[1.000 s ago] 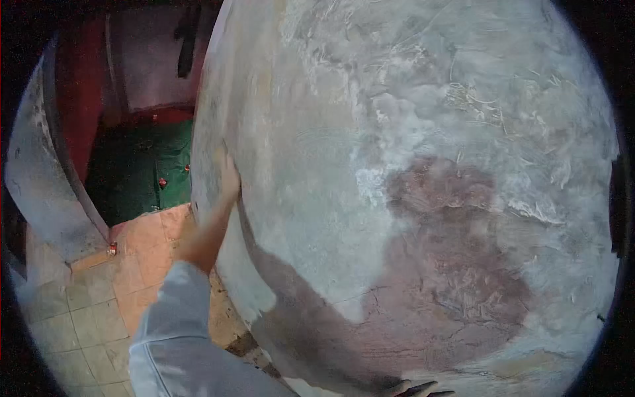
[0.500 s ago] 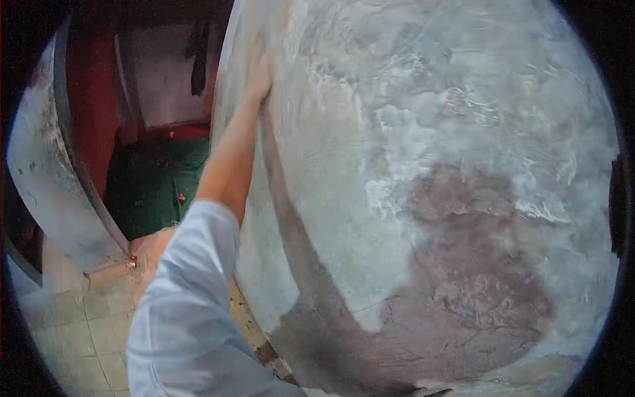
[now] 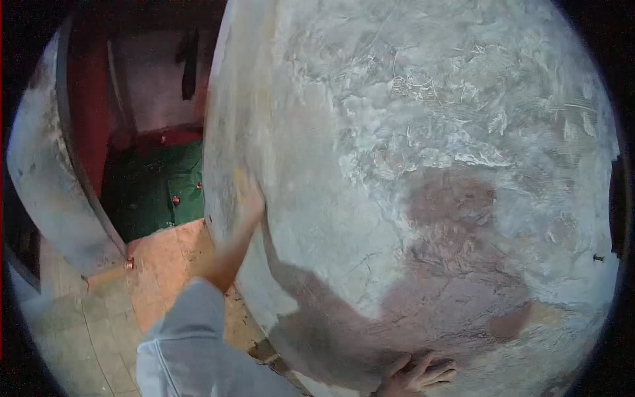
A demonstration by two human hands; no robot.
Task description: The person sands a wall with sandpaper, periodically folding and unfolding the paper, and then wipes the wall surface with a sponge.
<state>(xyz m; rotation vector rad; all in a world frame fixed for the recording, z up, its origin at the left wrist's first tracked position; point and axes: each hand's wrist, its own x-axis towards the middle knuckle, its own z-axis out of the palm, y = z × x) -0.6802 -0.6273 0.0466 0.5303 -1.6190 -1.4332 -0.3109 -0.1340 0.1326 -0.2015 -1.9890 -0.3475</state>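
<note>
My left hand (image 3: 250,198) presses against the left edge of a grey plastered wall (image 3: 317,165), smeared by motion. A small yellow piece (image 3: 238,175) shows at its fingers; what kind of thing it is I cannot make out. Low on the wall lies my right hand (image 3: 418,376), fingers spread and holding nothing. Its wrist is cut off by the bottom of the view. The wall surface is smooth near the left edge and rough with whitish ridges further right. My shadow (image 3: 456,271) falls across it.
Left of the wall edge, a doorway leads to a room with a green floor covering (image 3: 149,192). Another wall (image 3: 56,172) with a worn edge stands at far left. Tiles (image 3: 86,331) cover the floor below. A small dark peg (image 3: 598,258) sticks out at the right.
My left hand has slid down along the wall edge with the yellow piece. My right hand, barely visible before at the bottom, now shows spread on the wall.
</note>
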